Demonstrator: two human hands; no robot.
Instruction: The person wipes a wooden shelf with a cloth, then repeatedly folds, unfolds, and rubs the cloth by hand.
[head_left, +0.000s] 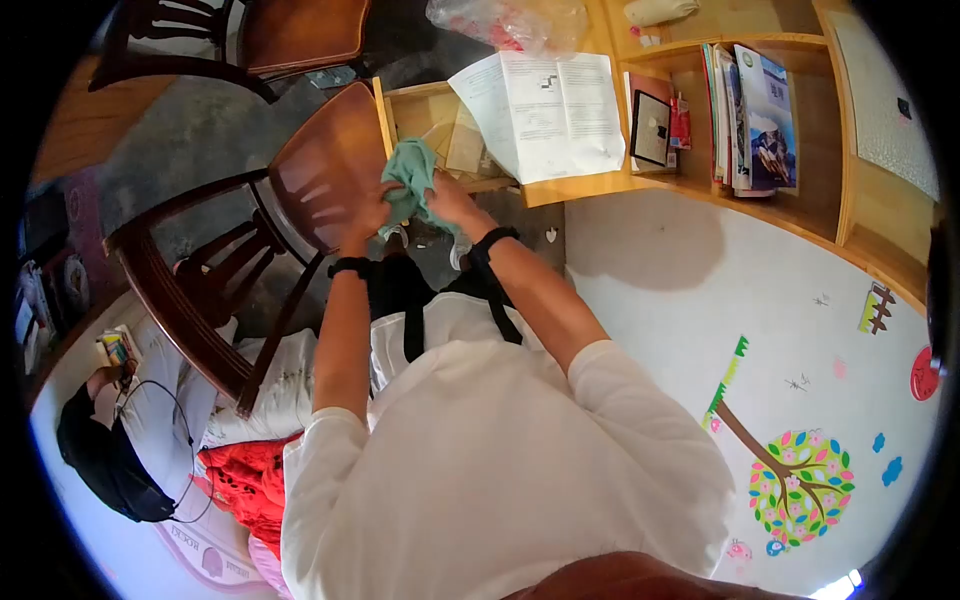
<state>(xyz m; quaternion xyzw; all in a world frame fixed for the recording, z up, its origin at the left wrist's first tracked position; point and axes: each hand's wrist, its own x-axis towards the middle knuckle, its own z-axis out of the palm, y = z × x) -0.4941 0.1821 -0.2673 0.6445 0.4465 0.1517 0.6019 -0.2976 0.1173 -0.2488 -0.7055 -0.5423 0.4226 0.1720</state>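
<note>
I'd call that green cloth (410, 168) soft and light, best held by its edges: left hand (371, 210) grips at eight o'clock, right hand (451, 200) at four.

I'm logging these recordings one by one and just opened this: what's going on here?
A person's left hand and right hand both grip a crumpled, pale-green cloth, near an open, light-wood drawer. A creased white printed paper lies on the yellowish wooden desk; a brown wooden chair stands on the left.
</note>
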